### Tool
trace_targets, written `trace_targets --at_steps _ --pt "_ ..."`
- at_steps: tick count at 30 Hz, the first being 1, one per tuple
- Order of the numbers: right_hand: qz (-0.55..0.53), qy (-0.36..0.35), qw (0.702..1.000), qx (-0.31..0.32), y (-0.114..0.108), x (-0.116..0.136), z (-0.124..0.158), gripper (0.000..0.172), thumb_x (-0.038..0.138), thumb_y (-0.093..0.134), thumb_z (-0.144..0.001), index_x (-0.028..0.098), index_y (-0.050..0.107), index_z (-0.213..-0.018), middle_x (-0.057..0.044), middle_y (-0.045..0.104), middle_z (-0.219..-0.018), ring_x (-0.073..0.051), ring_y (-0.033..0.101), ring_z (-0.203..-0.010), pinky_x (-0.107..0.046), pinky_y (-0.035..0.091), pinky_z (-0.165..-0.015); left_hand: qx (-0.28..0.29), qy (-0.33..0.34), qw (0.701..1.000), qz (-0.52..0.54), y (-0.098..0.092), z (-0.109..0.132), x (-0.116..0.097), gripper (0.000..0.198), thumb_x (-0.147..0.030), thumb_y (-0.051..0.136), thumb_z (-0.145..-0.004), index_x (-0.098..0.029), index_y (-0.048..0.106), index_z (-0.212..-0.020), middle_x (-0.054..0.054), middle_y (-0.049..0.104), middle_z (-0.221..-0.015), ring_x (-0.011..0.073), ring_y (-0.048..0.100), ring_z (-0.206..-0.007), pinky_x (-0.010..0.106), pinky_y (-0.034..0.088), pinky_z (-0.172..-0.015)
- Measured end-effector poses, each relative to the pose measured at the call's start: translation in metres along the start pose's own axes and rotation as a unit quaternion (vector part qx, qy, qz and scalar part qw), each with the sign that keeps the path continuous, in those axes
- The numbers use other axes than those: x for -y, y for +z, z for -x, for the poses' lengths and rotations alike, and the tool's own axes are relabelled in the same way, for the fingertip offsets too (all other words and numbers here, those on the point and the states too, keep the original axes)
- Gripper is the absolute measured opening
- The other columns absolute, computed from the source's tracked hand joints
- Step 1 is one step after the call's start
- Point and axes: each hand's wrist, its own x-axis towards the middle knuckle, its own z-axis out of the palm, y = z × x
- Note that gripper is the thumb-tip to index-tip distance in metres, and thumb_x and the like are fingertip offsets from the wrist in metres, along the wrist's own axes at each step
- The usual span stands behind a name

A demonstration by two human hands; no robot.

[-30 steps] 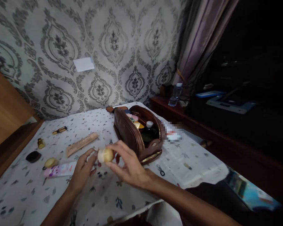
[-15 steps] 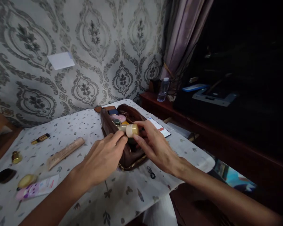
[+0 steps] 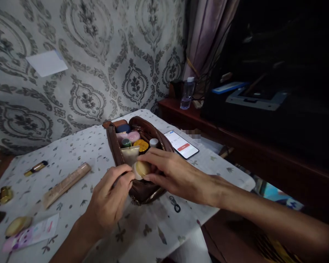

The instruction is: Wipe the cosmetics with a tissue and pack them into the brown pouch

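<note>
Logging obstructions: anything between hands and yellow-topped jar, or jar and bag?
Nothing visible separates the right hand from the jar it holds; the left hand is at its side. Nothing visible bars the open bag; a pale tube inside stands just beyond the jar. What's below is hidden.

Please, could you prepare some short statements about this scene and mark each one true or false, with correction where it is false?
1. The right hand holds a small container with a yellowish lid. True.
2. The brown bag is zipped shut. False: its top is open, and several items show inside.
3. A phone lies on the table beside the bag, its screen lit. True.
4. The long beige tube stands upright inside the bag. False: it lies flat on the tablecloth, left of the bag in the picture.
5. The clear bottle lies on its side. False: it stands upright.
</note>
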Motion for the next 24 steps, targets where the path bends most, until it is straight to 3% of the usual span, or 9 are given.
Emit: trace_targets --at_steps 8,12,19,24 --pt "0.032 -0.015 0.991 0.131 -0.003 0.002 -0.026 0.018 0.002 0.064 -0.076 0.019 0.058 -0.077 0.0 0.059 -0.08 -0.015 0.057 -0.073 -0.026 0.041 -0.063 -0.011 -0.004 1.0 0.01 0.001 -0.001 -0.001 0.025 -0.006 0.044 -0.094 -0.017 0.054 -0.114 0.011 0.06 -0.112 0.0174 0.061 -0.101 0.028 0.051 -0.087" --pt "0.092 -0.044 0.982 0.16 0.003 -0.003 -0.036 0.016 0.003 0.063 -0.074 0.018 0.062 -0.078 -0.001 0.062 -0.079 -0.016 0.057 -0.07 -0.026 0.039 -0.061 -0.017 -0.009 1.0 0.005 0.0 -0.002 -0.001 0.022 -0.008 0.043 -0.095 -0.018 0.055 -0.111 0.01 0.062 -0.11 0.0172 0.062 -0.1 0.027 0.052 -0.086" --pt "0.204 0.016 0.935 0.288 0.01 -0.002 -0.057 0.006 0.014 0.068 -0.072 0.017 0.071 -0.077 -0.003 0.064 -0.066 -0.017 0.057 -0.06 -0.026 0.033 -0.051 -0.025 -0.012 1.0 0.006 0.001 0.0 -0.002 0.023 -0.009 0.043 -0.096 -0.016 0.056 -0.113 0.012 0.061 -0.112 0.0179 0.062 -0.102 0.028 0.052 -0.088" --pt "0.259 0.006 0.91 0.323 0.018 -0.002 -0.064 0.015 0.012 0.066 -0.07 0.015 0.073 -0.083 -0.006 0.072 -0.074 -0.018 0.062 -0.062 -0.026 0.036 -0.051 -0.038 -0.009 0.999 0.011 0.002 0.002 -0.002 0.026 -0.009 0.042 -0.096 -0.018 0.057 -0.115 0.012 0.063 -0.111 0.0177 0.064 -0.1 0.028 0.053 -0.087"
